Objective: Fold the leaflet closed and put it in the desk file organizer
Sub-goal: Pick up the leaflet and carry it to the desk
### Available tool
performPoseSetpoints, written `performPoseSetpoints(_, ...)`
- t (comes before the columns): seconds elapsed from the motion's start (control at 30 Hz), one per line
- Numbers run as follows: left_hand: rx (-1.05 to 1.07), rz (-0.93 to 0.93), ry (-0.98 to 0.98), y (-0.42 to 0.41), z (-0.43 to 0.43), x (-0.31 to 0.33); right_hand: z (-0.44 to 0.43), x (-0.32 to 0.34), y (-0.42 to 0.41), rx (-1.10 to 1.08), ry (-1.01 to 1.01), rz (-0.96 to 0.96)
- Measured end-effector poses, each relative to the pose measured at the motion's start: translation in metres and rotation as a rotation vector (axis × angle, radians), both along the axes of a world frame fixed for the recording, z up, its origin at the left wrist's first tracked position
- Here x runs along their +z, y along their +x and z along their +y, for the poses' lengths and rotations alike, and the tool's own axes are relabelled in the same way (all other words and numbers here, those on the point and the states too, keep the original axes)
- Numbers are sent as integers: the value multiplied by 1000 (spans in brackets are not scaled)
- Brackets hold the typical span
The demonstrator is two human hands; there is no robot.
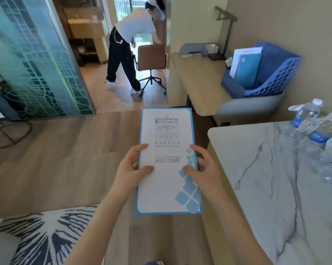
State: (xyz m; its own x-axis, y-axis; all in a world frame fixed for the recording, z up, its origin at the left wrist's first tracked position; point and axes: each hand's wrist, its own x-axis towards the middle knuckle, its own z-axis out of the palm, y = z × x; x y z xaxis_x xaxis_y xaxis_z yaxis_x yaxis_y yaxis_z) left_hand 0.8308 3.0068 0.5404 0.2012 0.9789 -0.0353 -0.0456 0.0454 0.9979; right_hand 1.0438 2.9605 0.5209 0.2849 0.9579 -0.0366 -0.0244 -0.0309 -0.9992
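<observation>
Left hand (131,167) and right hand (201,169) grip one closed leaflet (167,175); one organizer (272,73) well apart.

Both forearms reached forward; the left grip (131,165) and right grip (203,167) were pinched closed on the leaflet (167,178), thumbs on top.

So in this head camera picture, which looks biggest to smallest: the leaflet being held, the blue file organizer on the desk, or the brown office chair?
1. leaflet, clearly largest, though it is nearest the camera.
2. and 3. blue file organizer and brown office chair look too alike to rank; the chair stands farther back, so it is probably bigger in reality.
</observation>
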Motion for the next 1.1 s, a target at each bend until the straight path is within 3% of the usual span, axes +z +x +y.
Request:
performPoseSetpoints(0.7, -149, 36, -19, 175, 500, 6, 470, -2, 167, -152, 4, -34)
performPoseSetpoints(1.1, -384, 63, -35, 305, 713, -8, 630, -1, 268, -429, -48, -58)
